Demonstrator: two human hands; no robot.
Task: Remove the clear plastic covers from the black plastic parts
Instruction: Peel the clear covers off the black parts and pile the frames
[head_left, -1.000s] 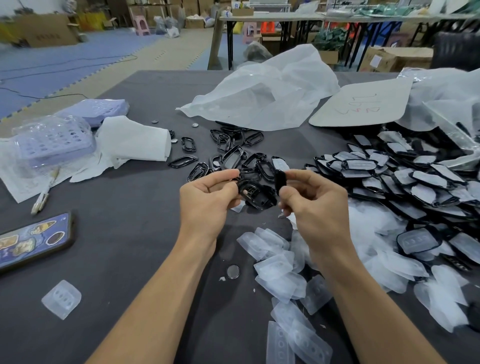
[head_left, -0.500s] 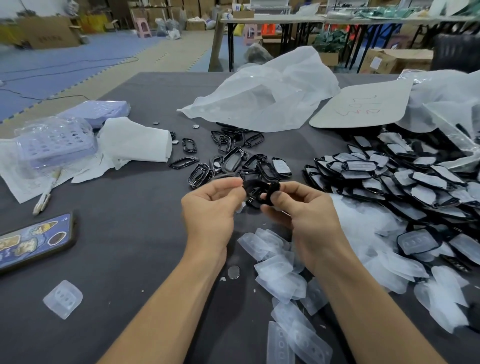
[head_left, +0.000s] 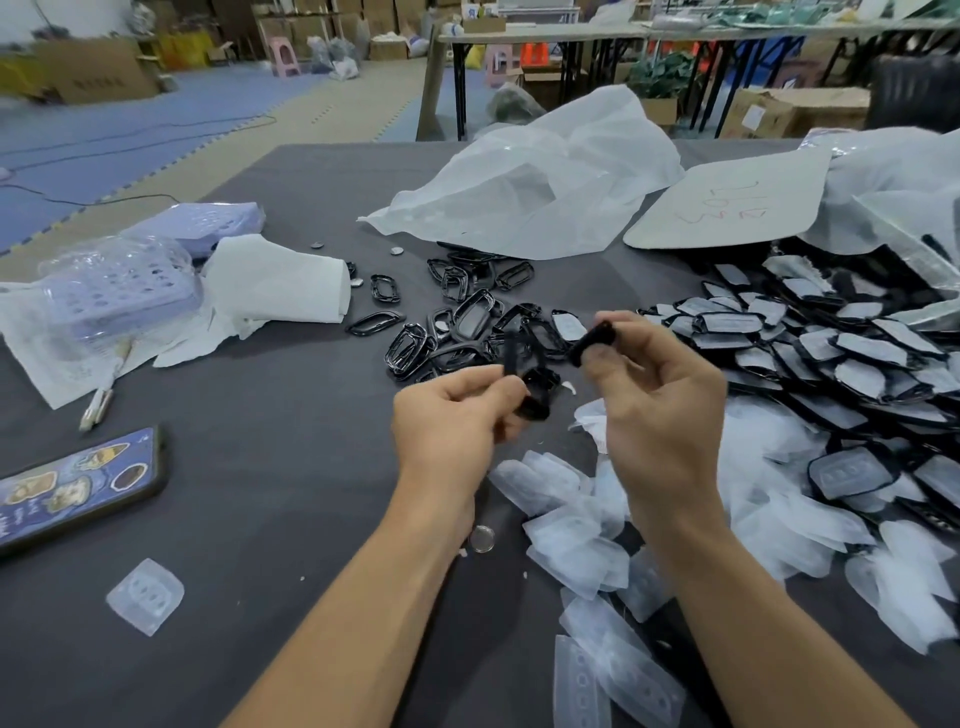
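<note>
My left hand (head_left: 452, 421) pinches a black plastic frame (head_left: 535, 389) at its edge, just above the dark table (head_left: 291, 467). My right hand (head_left: 654, 410) holds a second black piece (head_left: 589, 338) between thumb and fingers, a short gap to the right of the first. Bare black frames (head_left: 467, 322) lie scattered behind my hands. A heap of covered black parts (head_left: 841, 353) fills the right side. Loose clear covers (head_left: 576, 525) lie under and in front of my right hand.
A phone (head_left: 78, 488) lies at the left edge. One clear cover (head_left: 145, 595) sits alone at front left. White tissue (head_left: 275, 283), a lilac basket in plastic (head_left: 119, 291), a big clear bag (head_left: 535, 187) and a grey card (head_left: 727, 202) lie further back.
My hands were together on one black part; now they have moved apart, each holding a black piece, the right one raised and to the right.
</note>
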